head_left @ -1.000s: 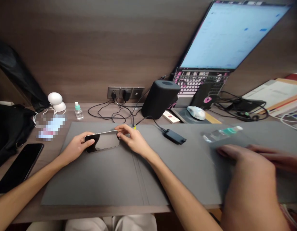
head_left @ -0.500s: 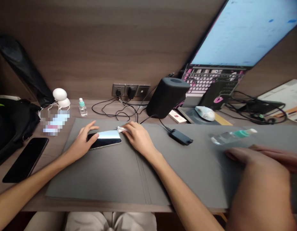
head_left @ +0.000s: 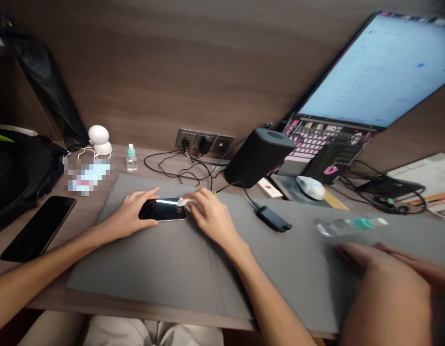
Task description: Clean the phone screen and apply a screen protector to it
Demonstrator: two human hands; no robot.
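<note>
A black phone [head_left: 161, 210] lies flat, screen up, on the grey desk mat [head_left: 165, 269]. My left hand [head_left: 130, 215] rests on the phone's left end, with the thumb along its far edge, and holds it in place. My right hand [head_left: 210, 215] is at the phone's right end and pinches a small white wipe [head_left: 184, 203] against the screen's upper right corner.
A second black phone [head_left: 38, 228] lies on the wood at the left beside a black bag [head_left: 17, 178]. Behind the mat are a small bottle [head_left: 131, 158], cables [head_left: 179, 168], a black speaker [head_left: 258, 156], laptop [head_left: 352, 96], mouse [head_left: 311, 187]. Another person's hands [head_left: 388, 283] and a clear bottle [head_left: 348, 226] occupy the right.
The phone was lifted off the mat and is now laid flat. My left hand shifted onto its left end. My right hand brought a white wipe to the screen's right edge.
</note>
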